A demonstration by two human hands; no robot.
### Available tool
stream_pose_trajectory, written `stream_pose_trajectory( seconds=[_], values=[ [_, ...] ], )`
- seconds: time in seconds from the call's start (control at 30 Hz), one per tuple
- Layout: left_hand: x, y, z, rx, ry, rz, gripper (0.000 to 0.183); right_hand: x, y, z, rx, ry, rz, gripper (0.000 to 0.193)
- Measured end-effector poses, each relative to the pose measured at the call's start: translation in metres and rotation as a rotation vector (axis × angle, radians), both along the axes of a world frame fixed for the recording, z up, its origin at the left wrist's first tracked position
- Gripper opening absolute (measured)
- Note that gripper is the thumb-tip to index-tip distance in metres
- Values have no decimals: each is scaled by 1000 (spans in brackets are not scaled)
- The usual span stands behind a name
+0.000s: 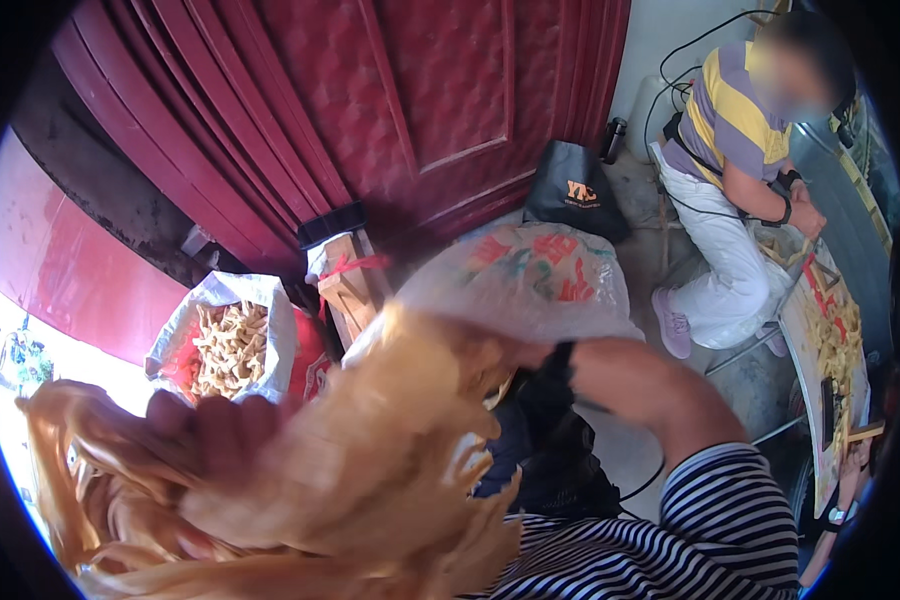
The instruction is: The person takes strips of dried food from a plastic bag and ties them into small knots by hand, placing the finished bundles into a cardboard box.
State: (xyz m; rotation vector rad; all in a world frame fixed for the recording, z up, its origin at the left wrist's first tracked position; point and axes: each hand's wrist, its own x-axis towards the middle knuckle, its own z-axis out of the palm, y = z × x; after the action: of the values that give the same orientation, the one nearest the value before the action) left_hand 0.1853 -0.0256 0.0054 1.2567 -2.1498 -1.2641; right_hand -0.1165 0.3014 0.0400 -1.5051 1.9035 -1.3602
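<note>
- Here, close under the camera, both hands lift a big bundle of pale husks (370, 470).
- The left hand (220, 430) is closed on the bundle's left side, fingers buried in the strips.
- The right hand (520, 352) seems clamped on the top, though husks hide its fingers.
- Behind stand an open sack (232, 345) of pale pieces, a printed bag (530, 280), and a red door (390, 110).
- At right, another person (740, 170) sits working.

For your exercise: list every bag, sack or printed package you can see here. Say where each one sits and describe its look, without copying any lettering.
Open white woven sack: left, before the red door, filled with pale yellow pieces.
Large translucent plastic bag: centre, beyond the right forearm, bulging, with red and green print.
Black bag: on the floor by the door, beside the seated person, bearing a small orange mark.
</note>
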Motion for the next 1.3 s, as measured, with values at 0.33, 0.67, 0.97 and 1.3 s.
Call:
stream_pose_trajectory(
  seconds=[0.33,0.67,0.97,1.3],
  values=[
    [-13,16,-50,76,-223,-261,66,-66,117,248,-100,231,-187,48],
    [-34,50,-165,63,-639,-802,59,-55,77,7,682,805,-385,32],
    [-50,74,-260,10,-968,-1081,53,-121,79,-126,1070,482,-624,39],
    [-123,-13,-237,-170,-833,-1336,33,-88,103,-120,930,659,-633,42]
  ],
)
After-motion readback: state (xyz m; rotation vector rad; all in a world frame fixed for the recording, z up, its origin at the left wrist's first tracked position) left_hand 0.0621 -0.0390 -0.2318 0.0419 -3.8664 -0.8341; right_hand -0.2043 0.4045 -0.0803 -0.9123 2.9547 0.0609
